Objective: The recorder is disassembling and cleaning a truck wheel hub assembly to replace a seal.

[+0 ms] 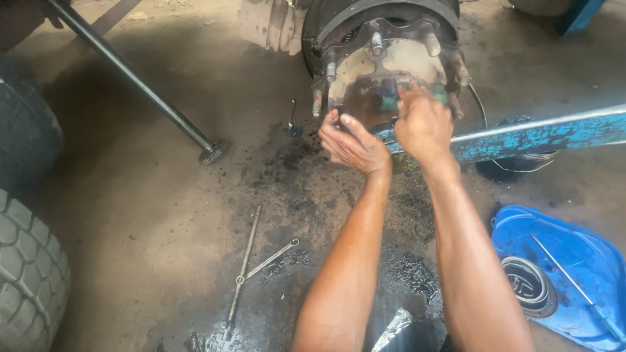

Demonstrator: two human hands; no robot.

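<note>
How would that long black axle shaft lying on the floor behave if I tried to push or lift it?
The axle shaft looks like solid steel, so probably stiff and heavy. Being round, it may roll when pushed, though its splined end could drag. The oily floor suggests a slippery grip.

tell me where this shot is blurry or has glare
Head view: the right hand is motion-blurred against the wheel hub; the left hand is sharper; wet sheen glints on the oily floor; the tyre at the frame edge looks bowed.
</note>
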